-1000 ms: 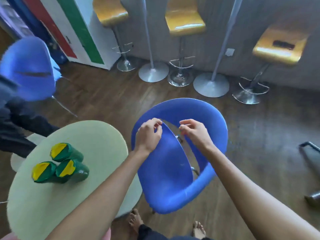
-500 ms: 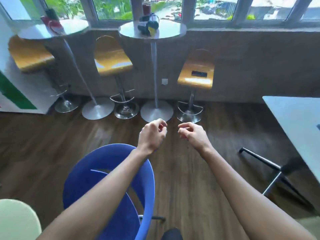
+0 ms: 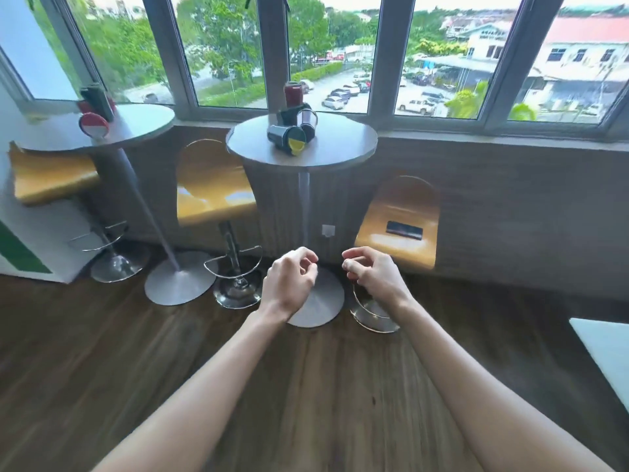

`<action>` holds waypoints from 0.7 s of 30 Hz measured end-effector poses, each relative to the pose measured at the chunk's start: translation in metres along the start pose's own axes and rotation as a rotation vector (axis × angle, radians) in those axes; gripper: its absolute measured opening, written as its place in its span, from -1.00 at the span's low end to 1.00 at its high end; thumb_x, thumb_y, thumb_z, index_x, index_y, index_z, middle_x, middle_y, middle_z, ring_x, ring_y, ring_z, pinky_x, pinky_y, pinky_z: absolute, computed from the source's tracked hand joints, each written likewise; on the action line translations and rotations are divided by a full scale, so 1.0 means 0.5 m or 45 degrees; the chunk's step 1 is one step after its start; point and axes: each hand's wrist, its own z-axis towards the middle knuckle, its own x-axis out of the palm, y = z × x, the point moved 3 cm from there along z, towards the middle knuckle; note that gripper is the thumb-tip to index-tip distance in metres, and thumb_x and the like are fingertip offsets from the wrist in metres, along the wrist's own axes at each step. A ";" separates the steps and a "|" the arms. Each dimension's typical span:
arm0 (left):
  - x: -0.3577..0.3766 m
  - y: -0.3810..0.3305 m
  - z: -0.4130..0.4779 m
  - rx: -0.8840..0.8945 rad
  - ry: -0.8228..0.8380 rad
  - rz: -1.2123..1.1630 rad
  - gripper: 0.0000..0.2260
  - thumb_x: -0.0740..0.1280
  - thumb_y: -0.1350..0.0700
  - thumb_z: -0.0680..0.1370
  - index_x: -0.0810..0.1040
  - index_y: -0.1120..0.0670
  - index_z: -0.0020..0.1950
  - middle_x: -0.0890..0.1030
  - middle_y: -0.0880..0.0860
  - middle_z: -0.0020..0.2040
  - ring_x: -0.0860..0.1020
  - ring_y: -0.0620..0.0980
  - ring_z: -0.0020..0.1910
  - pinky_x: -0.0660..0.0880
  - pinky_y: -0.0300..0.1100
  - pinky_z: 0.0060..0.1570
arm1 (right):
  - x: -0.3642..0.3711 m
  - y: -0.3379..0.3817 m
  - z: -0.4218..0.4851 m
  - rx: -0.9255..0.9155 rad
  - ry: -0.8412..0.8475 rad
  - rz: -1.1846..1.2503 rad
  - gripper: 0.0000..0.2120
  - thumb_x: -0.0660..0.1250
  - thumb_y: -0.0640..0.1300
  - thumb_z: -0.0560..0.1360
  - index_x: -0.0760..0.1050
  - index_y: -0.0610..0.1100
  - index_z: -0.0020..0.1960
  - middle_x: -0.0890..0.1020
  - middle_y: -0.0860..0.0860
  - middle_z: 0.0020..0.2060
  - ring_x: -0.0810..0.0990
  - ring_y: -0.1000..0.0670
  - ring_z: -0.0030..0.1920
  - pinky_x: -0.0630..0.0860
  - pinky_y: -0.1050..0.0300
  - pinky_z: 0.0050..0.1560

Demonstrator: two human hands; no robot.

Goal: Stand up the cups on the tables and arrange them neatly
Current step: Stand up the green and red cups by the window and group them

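Observation:
A round high table [image 3: 343,144] stands by the window straight ahead. On it a dark cup with a yellow mouth [image 3: 287,137] lies on its side, another dark cup [image 3: 308,121] lies behind it, and a dark red cup [image 3: 293,93] stands upright at the back. A second high table [image 3: 143,122] to the left carries a tipped red-and-white cup [image 3: 93,125] and a dark upright cup [image 3: 97,100]. My left hand [image 3: 289,282] and my right hand [image 3: 376,274] hover low over the floor, well short of the tables, fingers loosely curled with nothing in them.
Yellow bar stools stand under the tables: one on the left [image 3: 51,178], one in the middle [image 3: 212,192], one on the right [image 3: 401,226] with a black phone [image 3: 404,229] on its seat. A pale table corner [image 3: 606,349] juts in at the right. Dark wood floor lies between.
The view has swung up from the blue chair and green table to the window tables. Both hands let go of the blue chair and now hang free in front of me.

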 end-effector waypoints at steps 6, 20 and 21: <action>0.015 -0.006 0.292 0.041 -0.087 0.070 -0.89 0.35 0.12 0.51 0.64 -0.02 -0.02 0.68 -0.08 -0.16 0.64 -0.03 -0.16 0.59 -0.05 -0.01 | -0.031 0.061 0.297 -0.104 0.005 0.030 -0.88 0.37 -0.09 0.48 0.62 0.06 -0.01 0.72 -0.01 -0.16 0.69 0.00 -0.11 0.55 0.14 -0.10; -0.017 0.091 0.876 0.029 -0.159 0.238 -0.53 0.36 0.29 0.48 0.45 0.05 0.38 0.55 0.15 0.26 0.50 0.15 0.25 0.49 0.04 0.25 | 0.020 0.186 0.932 -0.084 0.085 0.047 -0.69 0.35 -0.05 0.52 0.48 -0.07 0.24 0.63 -0.07 0.08 0.60 -0.07 0.09 0.53 -0.06 0.20; -0.020 0.107 0.912 0.045 -0.123 0.282 -0.46 0.35 0.33 0.45 0.41 0.04 0.41 0.51 0.14 0.28 0.44 0.14 0.27 0.46 0.03 0.27 | 0.032 0.188 0.971 -0.061 0.070 0.039 -0.66 0.35 -0.03 0.51 0.47 -0.08 0.26 0.64 -0.07 0.10 0.60 -0.07 0.10 0.52 -0.06 0.21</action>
